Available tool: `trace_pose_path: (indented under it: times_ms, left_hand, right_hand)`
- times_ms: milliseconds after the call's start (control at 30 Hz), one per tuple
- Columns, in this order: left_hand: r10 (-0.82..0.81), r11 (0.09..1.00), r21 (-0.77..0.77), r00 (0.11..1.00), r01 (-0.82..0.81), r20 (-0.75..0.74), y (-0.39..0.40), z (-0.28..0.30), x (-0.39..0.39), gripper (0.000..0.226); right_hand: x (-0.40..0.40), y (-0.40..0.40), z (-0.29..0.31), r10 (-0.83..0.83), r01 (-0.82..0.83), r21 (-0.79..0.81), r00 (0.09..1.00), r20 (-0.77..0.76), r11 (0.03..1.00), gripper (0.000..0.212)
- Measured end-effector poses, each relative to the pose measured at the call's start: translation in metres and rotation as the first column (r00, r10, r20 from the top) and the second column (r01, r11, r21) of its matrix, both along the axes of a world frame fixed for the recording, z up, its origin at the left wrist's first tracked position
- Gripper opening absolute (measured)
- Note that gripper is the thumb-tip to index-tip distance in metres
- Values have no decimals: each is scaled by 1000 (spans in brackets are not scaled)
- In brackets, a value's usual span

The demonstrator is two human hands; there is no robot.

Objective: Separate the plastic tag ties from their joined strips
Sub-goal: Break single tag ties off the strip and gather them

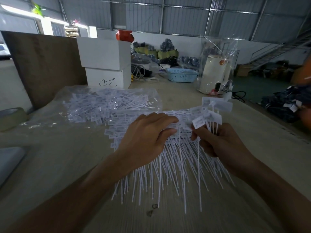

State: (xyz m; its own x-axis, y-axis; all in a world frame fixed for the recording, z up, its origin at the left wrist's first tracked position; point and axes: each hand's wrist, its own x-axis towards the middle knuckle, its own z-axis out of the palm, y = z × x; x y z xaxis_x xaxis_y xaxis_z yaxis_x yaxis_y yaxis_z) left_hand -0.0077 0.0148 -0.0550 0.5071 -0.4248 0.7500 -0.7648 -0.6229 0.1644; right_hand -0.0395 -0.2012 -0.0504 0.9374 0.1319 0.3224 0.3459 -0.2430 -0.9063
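Now | joined strips (156, 148) are pressed to the table (58, 157) under the flattened left hand (144, 137) | a bunch of freed tag ties (210, 115) is clasped upright in the curled right hand (217, 142) | tails run toward the person; the next tie lies just left of the right fingers.

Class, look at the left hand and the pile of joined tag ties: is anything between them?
Nothing visible: the left hand already rests on the pile of joined tag ties, while the right hand grips a few ties.

tag print (198, 122) blurred; orange object (305, 76) cropped
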Motion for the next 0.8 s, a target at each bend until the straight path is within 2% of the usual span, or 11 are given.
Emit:
trace_pose_path:
  times_ms: [167,267,467,800]
  left_hand:
    - [2,1000,30,994,-6,106,2,0,0,29]
    - [3,999,52,991,-10,133,2,0,0,28]
    - [-10,997,78,996,4,89,2,1,-2,22]
    - [-39,998,49,999,38,17,1,5,-5,23]
  right_hand:
    - [-3,3,0,22,-22,-13,1000,-4,1000,50]
    - [-6,6,3,-29,30,-44,999,27,999,44]
    - [-12,11,9,-100,121,-142,984,147,982,47]
    - [-13,11,8,-107,129,-133,981,164,983,46]
